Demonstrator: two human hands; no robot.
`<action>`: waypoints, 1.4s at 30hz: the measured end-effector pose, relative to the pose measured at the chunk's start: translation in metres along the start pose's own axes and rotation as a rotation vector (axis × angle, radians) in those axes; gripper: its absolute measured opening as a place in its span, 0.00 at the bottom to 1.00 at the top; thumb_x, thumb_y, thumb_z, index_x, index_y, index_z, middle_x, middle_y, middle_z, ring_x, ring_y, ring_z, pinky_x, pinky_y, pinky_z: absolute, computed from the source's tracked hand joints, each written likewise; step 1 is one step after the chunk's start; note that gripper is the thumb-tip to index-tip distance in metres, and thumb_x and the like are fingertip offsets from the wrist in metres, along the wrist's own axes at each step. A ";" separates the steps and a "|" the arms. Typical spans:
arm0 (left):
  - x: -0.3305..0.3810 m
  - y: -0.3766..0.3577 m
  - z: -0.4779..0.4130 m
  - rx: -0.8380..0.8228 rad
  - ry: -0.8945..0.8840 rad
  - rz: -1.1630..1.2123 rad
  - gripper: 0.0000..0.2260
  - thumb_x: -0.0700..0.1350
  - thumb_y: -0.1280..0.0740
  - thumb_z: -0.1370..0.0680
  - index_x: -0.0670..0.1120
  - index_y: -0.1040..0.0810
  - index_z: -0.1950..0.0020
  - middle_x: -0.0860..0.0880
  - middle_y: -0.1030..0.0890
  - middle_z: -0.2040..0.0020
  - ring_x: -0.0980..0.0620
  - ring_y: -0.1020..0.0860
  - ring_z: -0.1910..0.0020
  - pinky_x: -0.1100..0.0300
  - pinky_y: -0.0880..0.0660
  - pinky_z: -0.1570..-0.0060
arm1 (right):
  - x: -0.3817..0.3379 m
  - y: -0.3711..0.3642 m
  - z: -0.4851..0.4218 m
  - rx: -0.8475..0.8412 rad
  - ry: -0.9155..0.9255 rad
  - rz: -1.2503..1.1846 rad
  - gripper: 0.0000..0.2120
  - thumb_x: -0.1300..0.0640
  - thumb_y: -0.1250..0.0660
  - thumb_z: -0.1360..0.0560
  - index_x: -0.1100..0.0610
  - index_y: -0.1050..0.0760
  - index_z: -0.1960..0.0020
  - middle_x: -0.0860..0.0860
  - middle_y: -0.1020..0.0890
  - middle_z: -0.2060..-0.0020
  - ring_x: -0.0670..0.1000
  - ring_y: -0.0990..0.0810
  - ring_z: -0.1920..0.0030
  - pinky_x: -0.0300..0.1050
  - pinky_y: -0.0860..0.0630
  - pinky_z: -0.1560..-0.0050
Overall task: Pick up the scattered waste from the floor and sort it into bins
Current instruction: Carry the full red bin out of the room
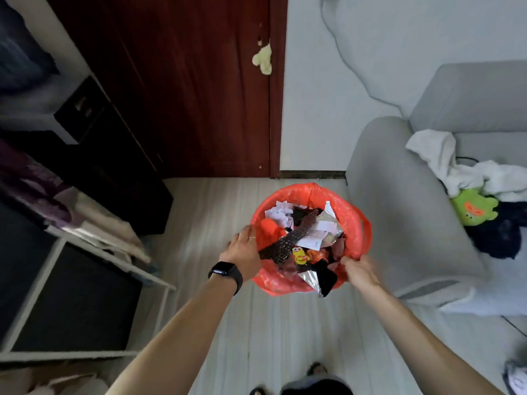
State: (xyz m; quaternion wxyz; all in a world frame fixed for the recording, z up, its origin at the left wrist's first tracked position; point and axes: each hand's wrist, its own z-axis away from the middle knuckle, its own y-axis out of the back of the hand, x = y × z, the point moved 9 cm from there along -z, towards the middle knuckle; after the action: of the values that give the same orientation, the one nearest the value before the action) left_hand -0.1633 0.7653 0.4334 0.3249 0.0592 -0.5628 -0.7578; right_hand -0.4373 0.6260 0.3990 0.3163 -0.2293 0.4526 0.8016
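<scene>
- The pale plank floor [285, 323] nearest the feet shows no loose waste, so the picking up looks nearly finished.
- The left grip [242, 249], released, lies flat against the left side of the round bin lined with a red plastic bag [313, 191].
- The right grip [358, 270] is blurred at the bag's near-right edge; I cannot tell whether it is clenched.
- The mixed waste of paper, foil and wrappers [302, 238] is heaped inside the bin, between both grips.
- Only this one bin shows, so the sorting cannot be confirmed.
</scene>
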 end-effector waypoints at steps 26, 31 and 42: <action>0.126 0.064 -0.624 -0.217 -0.031 -0.113 0.25 0.48 0.41 0.22 0.49 0.36 0.24 0.48 0.32 0.26 0.46 0.34 0.28 0.50 0.36 0.29 | -0.181 -0.030 -0.564 -0.151 -0.297 0.135 0.16 0.51 0.36 0.25 0.65 0.20 0.58 0.62 0.16 0.58 0.60 0.18 0.58 0.48 0.26 0.59; 0.126 0.047 -0.725 -0.190 -0.045 -0.162 0.24 0.46 0.41 0.21 0.49 0.35 0.24 0.49 0.32 0.26 0.48 0.33 0.28 0.51 0.36 0.29 | -0.147 -0.070 -0.661 -0.167 -0.417 0.127 0.12 0.57 0.36 0.26 0.65 0.22 0.61 0.62 0.17 0.60 0.60 0.20 0.58 0.51 0.25 0.57; 0.145 -0.038 -0.929 0.221 -0.087 -0.320 0.38 0.44 0.37 0.26 0.50 0.51 0.19 0.47 0.60 0.19 0.38 0.58 0.21 0.37 0.54 0.24 | 0.021 -0.222 -0.878 -0.251 -0.632 0.024 0.03 0.62 0.40 0.35 0.60 0.30 0.68 0.52 0.26 0.79 0.54 0.26 0.76 0.38 0.32 0.75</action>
State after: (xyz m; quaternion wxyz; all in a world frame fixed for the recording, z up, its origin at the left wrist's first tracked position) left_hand 0.1301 -0.0662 0.1051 0.1671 0.1503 -0.6395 -0.7352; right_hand -0.2220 -0.0453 -0.1694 0.4008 -0.0013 0.2326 0.8861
